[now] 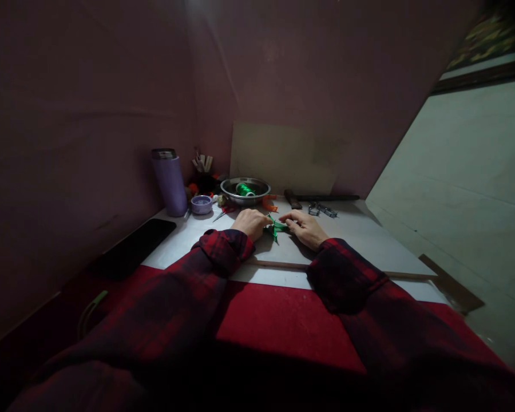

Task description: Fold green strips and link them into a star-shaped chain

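Both hands are at a small green ribbon-like piece (277, 227) with several narrow ends, just above the white board. My left hand (251, 223) is closed, its fingertips pinching the piece's left side. From the other side, my right hand (304, 228) has thumb and fingers closed on the piece's right end. The exact kind of the green piece is too small to make out. Red-handled scissors (225, 212) lie beyond my left hand. Just behind the hands rests an orange curved piece (269, 203).
A steel bowl (227, 195) holds a green thread spool (244, 190). To the left are a purple tumbler (170, 184), a small purple container (201, 205) and a black phone-like slab (139, 243). A hammer (292, 199) and metal clips (321, 210) lie at the back right.
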The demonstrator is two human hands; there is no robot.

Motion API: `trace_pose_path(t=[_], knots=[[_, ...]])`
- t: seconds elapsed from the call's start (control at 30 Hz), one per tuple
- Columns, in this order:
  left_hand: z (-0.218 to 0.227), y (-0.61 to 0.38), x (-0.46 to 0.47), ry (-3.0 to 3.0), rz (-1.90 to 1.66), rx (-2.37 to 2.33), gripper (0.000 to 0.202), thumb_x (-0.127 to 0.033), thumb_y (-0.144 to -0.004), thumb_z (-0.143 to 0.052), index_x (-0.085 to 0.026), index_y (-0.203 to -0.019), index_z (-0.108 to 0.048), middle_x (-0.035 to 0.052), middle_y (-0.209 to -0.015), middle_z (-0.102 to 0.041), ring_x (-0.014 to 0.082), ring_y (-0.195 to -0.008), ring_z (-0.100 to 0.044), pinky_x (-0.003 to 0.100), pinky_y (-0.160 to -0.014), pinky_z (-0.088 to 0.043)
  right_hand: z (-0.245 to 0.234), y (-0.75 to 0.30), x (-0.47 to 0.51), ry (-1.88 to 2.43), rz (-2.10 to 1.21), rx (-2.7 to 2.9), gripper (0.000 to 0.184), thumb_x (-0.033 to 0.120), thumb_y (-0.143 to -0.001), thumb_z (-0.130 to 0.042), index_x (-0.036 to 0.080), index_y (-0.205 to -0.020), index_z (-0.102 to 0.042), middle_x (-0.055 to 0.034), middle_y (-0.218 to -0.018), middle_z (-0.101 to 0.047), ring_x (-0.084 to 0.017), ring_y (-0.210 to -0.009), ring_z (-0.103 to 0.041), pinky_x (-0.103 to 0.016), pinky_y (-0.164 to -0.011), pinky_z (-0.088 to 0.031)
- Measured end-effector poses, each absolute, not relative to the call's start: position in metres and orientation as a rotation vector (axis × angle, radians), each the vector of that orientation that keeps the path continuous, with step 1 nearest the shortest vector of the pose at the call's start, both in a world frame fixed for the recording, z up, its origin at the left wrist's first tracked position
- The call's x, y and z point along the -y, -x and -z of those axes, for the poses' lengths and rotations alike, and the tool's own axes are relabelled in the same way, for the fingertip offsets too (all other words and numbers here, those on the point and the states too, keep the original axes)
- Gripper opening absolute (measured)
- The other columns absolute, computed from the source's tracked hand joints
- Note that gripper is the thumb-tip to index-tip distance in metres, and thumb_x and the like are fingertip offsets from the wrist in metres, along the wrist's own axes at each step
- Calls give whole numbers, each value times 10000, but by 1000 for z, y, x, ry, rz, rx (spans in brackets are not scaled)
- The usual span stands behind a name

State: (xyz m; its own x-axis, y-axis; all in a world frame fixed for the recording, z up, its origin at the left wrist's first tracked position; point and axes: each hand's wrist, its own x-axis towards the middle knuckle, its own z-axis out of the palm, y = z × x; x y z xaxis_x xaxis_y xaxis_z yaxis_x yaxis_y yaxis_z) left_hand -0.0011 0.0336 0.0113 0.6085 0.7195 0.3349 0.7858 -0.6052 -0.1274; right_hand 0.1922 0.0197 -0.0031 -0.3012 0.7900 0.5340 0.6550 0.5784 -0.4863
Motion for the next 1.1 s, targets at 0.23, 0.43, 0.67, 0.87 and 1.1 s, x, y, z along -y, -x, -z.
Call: trace_pose_path(t=[0.23, 0.43, 0.67, 0.87, 1.1], knots=[[-9, 1, -38, 2627, 575, 1341, 343, -155, -797, -492, -276, -1040, -702, 59, -919, -719, 191, -885, -645, 262, -771, -456, 5, -193, -21, 1102, -234, 2125, 254, 238, -846, -440, 163, -875, -682, -75, -849, -627, -180, -803, -568, -313, -732, -433], [-9, 0, -50, 2676, 887, 1443, 218, -247, -803, -549, -213, -907, -738, 63, -881, -725, 174, -836, -654, 244, -755, -471, 6, -192, -21, 1098, -228, 2128, 245, 233, -846, -455, 169, -894, -687, -81, -883, -639, -191, -843, -574, -326, -766, -439], [-22, -5, -59, 2662, 926, 1552, 187, -236, -769, -573, -201, -837, -743, 57, -847, -723, 174, -821, -644, 251, -757, -472, 6, -190, -20, 1075, -214, 2147, 235, 225, -848, -467, 164, -911, -685, -87, -907, -645, -195, -868, -576, -338, -802, -440], [-31, -12, -62, 2600, 926, 1678, 196, -295, -760, -584, -220, -849, -742, 56, -843, -717, 186, -822, -635, 253, -736, -467, 5, -188, -17, 1092, -237, 2143, 233, 244, -852, -474, 160, -914, -682, -91, -902, -635, -203, -876, -570, -351, -804, -440], [-26, -14, -76, 2655, 971, 1683, 191, -262, -732, -590, -185, -813, -744, 58, -799, -711, 164, -759, -621, 231, -682, -452, 4, -187, -16, 1089, -239, 2144, 217, 252, -851, -485, 180, -901, -684, -81, -894, -629, -200, -872, -567, -358, -801, -441]])
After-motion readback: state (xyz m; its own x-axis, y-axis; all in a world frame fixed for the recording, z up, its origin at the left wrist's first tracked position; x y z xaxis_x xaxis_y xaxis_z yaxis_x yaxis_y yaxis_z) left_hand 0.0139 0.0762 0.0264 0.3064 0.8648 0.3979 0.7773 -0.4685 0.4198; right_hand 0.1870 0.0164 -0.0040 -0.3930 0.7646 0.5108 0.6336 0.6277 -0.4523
